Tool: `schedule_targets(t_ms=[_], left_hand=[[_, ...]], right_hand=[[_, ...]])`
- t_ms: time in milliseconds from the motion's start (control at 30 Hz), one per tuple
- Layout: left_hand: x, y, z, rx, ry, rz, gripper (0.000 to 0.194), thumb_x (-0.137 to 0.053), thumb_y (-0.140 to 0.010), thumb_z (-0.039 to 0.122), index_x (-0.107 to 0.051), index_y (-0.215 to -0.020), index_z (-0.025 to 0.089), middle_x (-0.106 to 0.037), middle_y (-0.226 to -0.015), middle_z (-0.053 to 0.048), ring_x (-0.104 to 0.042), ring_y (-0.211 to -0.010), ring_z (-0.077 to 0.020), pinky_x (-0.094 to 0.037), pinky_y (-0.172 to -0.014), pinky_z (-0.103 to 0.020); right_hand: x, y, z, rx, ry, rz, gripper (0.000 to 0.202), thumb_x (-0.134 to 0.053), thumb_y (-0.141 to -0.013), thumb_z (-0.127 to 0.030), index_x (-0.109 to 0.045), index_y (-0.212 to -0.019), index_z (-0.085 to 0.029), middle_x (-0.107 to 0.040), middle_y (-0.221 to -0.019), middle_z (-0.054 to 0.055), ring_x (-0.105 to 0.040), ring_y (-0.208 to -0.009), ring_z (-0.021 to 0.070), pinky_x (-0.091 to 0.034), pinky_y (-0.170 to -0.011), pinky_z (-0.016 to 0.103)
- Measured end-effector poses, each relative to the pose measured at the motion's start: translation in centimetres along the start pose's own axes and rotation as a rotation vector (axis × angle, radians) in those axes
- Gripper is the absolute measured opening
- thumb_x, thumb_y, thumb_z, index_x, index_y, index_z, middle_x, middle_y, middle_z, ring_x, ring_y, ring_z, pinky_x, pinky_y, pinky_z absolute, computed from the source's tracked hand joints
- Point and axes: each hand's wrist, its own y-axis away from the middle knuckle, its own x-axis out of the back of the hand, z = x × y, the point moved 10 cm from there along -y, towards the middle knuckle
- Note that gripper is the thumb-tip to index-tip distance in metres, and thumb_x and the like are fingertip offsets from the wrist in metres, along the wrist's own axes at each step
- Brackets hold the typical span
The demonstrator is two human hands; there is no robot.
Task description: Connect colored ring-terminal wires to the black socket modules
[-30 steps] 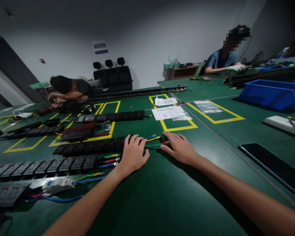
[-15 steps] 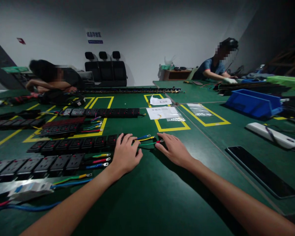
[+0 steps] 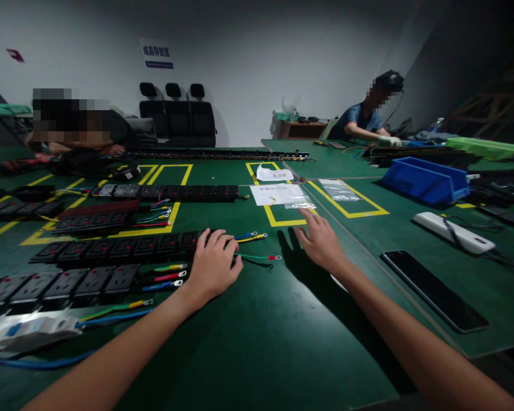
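Note:
My left hand is curled over the right end of a black socket strip, hiding that end. From under its fingers a yellow wire and a blue wire stick out, tipped with ring terminals. Below them runs a green wire with a red-sleeved ring, beside a thin black lead. My right hand hovers above the green table, fingers apart and holding nothing, to the right of the wire ends. Its shadow falls on the tabletop.
More socket strips lie at left with wires. Labelled papers and plastic bags sit ahead. At right are a phone, a white device and a blue bin. Two people sit across the table.
My right hand has risen off the green wire's end and moved right and up, leaving the wire on the table. My left hand stays on the strip. The view has shifted slightly.

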Motion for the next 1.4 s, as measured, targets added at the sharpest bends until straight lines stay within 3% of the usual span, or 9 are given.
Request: schedule_targets(t_ms=[100,267,400,533,1000,1233,1400], left_hand=[[0.0,0.0,0.1,-0.007,0.004,0.007,0.019,-0.056,-0.091,0.031,-0.070,-0.100,0.023,-0.070,-0.122,-0.010,-0.055,-0.128,-0.0318,-0.028,-0.119,-0.059],[0.1,0.0,0.2,-0.008,0.010,0.027,0.026,-0.057,-0.091,0.030,-0.070,-0.111,0.021,-0.071,-0.122,-0.010,-0.055,-0.127,-0.0318,-0.029,-0.118,-0.059],[0.1,0.2,0.2,-0.003,-0.002,0.039,0.038,-0.056,-0.092,0.030,-0.067,-0.127,0.018,-0.070,-0.126,-0.010,-0.054,-0.128,-0.0312,-0.029,-0.119,-0.058],[0.0,0.2,0.2,-0.001,-0.015,0.025,0.041,-0.055,-0.093,0.031,-0.066,-0.130,0.017,-0.070,-0.128,-0.011,-0.054,-0.128,-0.0315,-0.029,-0.119,-0.058],[0.4,0.2,0.3,0.004,-0.007,0.023,0.033,-0.058,-0.092,0.030,-0.070,-0.120,0.017,-0.065,-0.128,-0.014,-0.055,-0.126,-0.0306,-0.030,-0.119,-0.058],[0.3,0.2,0.4,0.001,0.006,0.023,0.016,-0.060,-0.090,0.029,-0.070,-0.098,0.019,-0.068,-0.117,-0.012,-0.053,-0.126,-0.0322,-0.030,-0.119,-0.058],[0.3,0.2,0.5,-0.005,-0.018,0.017,0.015,-0.058,-0.092,0.030,-0.068,-0.094,0.019,-0.066,-0.112,-0.012,-0.055,-0.119,-0.0304,-0.031,-0.117,-0.056]], right_hand=[[-2.5,0.6,0.3,-0.015,0.160,-0.162,0.068,-0.031,-0.103,-0.051,-0.037,-0.158,-0.013,-0.039,-0.161,0.019,-0.034,-0.150,0.0352,-0.032,-0.119,0.053],[-4.7,1.4,0.3,-0.013,0.269,-0.316,0.065,-0.026,-0.104,-0.057,-0.043,-0.155,-0.020,-0.039,-0.161,0.017,-0.033,-0.150,0.0364,-0.030,-0.115,0.062],[-4.6,1.5,0.1,-0.020,0.288,-0.314,0.062,-0.028,-0.105,-0.055,-0.044,-0.155,-0.020,-0.040,-0.161,0.018,-0.034,-0.149,0.0355,-0.031,-0.115,0.060],[-4.6,1.5,0.1,-0.009,0.298,-0.312,0.061,-0.028,-0.106,-0.053,-0.045,-0.154,-0.020,-0.041,-0.160,0.018,-0.036,-0.148,0.0359,-0.033,-0.114,0.060],[-4.3,1.6,-0.1,0.052,0.321,-0.292,0.061,-0.029,-0.105,-0.055,-0.049,-0.152,-0.021,-0.047,-0.156,0.018,-0.041,-0.145,0.0369,-0.038,-0.112,0.058],[-4.3,1.6,-0.3,0.056,0.332,-0.303,0.062,-0.028,-0.105,-0.055,-0.048,-0.152,-0.019,-0.046,-0.156,0.018,-0.042,-0.144,0.0373,-0.039,-0.112,0.058],[-4.3,1.6,-0.3,0.087,0.338,-0.290,0.062,-0.028,-0.105,-0.054,-0.049,-0.151,-0.018,-0.049,-0.154,0.019,-0.045,-0.142,0.0371,-0.042,-0.110,0.057]])
